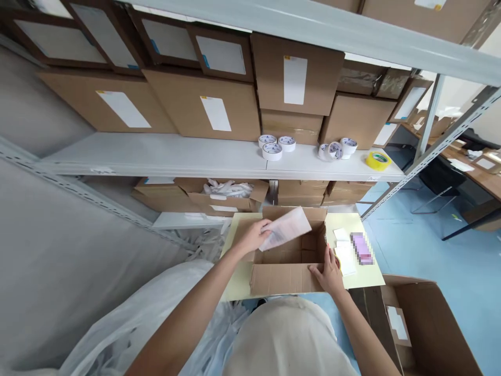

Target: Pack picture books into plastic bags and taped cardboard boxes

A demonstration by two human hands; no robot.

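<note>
My left hand (253, 237) is closed on the left end of a pale, flat packet (288, 228), whose wrapping looks whitish and slightly see-through. The packet is held tilted over an open cardboard box (287, 278) on a pale yellow tabletop (366, 279). Inside the box, some small brown boxes (309, 248) show at the right; the packet covers part of the interior. At the box's near right corner, my right hand (329, 270) grips the cardboard wall, thumb on the front flap. Just right of it lie white papers (345, 259) and a purple, blurred-out item (362, 248).
A metal shelf (176, 154) stands behind the table with cardboard boxes (219, 109), white tape rolls (272, 151) and a yellow tape roll (378, 161). A large open carton (434, 318) sits on the right. White plastic wrap (156, 308) heaps up on the left.
</note>
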